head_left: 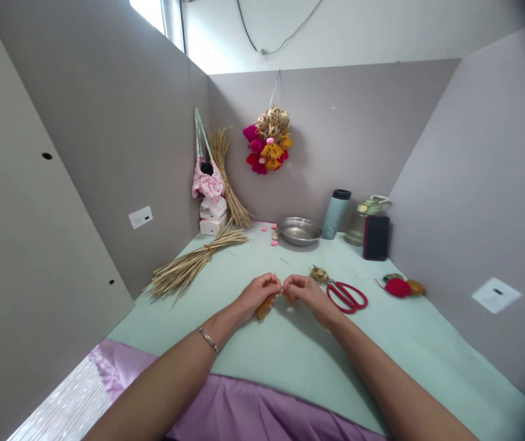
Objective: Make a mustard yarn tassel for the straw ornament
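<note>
Above the pale green table (244, 355), my left hand (260, 294) is closed in a pinch on a mustard-yellow yarn tassel (264, 308), which hangs down below the fingers. My right hand (302, 291) is beside it, fingertips pinched close to the left ones at the tassel's top. What the right fingertips hold is too small to make out. Just right of my right hand lie red-handled scissors (347, 298), with a small woven straw ball (320, 274) by their blades.
A straw bundle (193, 260) lies at the left. Behind are a metal bowl (299, 231), pink beads (274, 243), a tumbler (336, 214), a jug (356, 228) and a black box (376, 237). Yarn balls (398, 287) sit right; tassels (269, 147) hang on the partition.
</note>
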A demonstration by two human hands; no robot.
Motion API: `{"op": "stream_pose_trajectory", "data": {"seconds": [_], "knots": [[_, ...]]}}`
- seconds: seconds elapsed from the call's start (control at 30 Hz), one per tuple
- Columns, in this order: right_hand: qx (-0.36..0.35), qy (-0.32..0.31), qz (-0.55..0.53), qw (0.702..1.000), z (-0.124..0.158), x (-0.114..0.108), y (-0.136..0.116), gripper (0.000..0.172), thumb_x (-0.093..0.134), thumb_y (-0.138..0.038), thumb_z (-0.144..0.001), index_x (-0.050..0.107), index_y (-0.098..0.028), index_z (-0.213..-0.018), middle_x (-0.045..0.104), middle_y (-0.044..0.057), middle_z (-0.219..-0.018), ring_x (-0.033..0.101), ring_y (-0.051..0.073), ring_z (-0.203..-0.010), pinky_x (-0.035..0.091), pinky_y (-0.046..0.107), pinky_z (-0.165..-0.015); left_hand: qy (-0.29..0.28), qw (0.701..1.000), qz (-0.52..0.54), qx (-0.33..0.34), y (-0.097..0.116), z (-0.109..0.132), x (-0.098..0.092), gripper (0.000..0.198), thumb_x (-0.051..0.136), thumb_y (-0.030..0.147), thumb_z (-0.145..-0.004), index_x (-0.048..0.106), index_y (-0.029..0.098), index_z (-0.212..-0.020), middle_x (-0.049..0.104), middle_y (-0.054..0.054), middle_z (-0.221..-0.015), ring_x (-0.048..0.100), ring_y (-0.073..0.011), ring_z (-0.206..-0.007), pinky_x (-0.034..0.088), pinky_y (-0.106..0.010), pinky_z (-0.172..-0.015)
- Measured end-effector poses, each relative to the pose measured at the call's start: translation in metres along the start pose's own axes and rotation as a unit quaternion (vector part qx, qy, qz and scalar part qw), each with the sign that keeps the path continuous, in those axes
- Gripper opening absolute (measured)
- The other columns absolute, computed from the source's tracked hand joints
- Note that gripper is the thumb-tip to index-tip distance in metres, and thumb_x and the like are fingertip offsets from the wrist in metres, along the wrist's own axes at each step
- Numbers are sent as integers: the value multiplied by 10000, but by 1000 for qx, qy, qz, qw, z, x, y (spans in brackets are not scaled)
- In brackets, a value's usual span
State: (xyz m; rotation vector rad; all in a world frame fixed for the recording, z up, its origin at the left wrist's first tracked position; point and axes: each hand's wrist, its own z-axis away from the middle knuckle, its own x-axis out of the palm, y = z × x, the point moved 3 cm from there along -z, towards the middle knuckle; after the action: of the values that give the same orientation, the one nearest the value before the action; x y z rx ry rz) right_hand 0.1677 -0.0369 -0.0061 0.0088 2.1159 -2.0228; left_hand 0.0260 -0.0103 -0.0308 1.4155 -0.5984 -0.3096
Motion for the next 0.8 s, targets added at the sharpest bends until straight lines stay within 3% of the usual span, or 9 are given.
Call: {"op": "stream_pose_trajectory", "data": {"seconds": [0.2,0.5,0.8], "knots": [[-2,-12,10,1000,0,4,1,87,585,-225,-708,591,-168,-643,520,-47,-524,435,107,-522,329,248,-554,-10,1000,18,-3,-3,-1,-2,163,629,304,-727,536,181,-782,477,51,-582,440,-56,-456,340,-173,-456],[-13,-15,5,1000,1,4,-1,61,593,-203,-704,609,-166,-658,569,-30,-578,471,116,-567,354,246,-584,-50,997,60,1,-1,-2,-4,280,675,398,-745,545,152,-772,478,23,-661,449,-53,-523,358,-189,-515],[-40,29,-27,998,-2,0,1,166,639,-342,-753,641,-177,-768,569,-23,-628,484,131,-603,386,272,-637,2,999,43,14,-6,-5,-6,346,675,462,-743,501,170,-809,476,43,-594,437,-62,-502,353,-188,-509]]}}
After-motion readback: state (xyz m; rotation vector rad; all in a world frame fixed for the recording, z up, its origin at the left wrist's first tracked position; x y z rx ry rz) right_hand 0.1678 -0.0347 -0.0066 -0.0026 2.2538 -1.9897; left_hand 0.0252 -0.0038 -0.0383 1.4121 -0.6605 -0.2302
